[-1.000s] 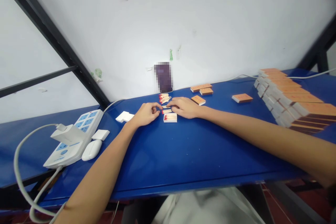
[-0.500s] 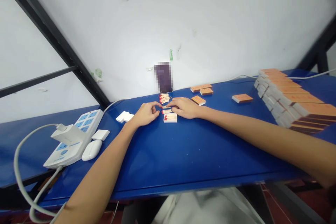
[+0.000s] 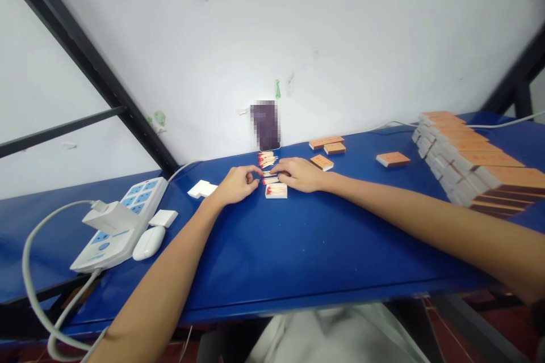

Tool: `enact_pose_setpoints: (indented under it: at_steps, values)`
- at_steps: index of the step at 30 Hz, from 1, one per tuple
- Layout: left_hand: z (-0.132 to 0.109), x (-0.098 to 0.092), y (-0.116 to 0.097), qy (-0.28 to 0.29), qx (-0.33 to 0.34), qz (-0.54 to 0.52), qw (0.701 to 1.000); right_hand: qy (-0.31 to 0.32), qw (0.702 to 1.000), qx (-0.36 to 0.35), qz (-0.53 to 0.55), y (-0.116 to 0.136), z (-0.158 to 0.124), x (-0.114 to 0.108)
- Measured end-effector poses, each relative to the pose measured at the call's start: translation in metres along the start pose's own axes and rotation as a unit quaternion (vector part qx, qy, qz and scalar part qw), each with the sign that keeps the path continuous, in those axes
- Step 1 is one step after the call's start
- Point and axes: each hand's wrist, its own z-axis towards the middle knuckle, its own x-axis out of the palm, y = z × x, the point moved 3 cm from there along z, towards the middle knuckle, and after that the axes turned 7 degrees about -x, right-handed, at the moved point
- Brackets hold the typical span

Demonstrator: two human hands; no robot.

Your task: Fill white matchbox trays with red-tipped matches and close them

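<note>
Small red-headed matches lie in short rows on the blue table, between my two hands. My left hand is at their red heads, with forefinger and thumb apart and the forefinger at the upper row. From the other side my right hand reaches in low over the table, forefinger stretched to the plain ends of the matches. Just below them sits an open white matchbox tray with matches inside. A looser heap of matches lies behind the rows. Whether any match is pinched is too small to tell.
A phone-like dark, blurred thing leans on the wall. Orange matchboxes lie behind my right hand, and a large stack of matchboxes stands at right. White pieces, a power strip and a white case are at left.
</note>
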Motion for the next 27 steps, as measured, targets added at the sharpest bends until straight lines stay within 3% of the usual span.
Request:
enact_pose_setpoints:
  at_steps: [27]
  values:
    - [-0.0001,-0.0022,-0.0022,-0.002,-0.026,0.023,0.999,-0.001,1.0,-0.005,0.005,0.0001,0.0006,0.0005]
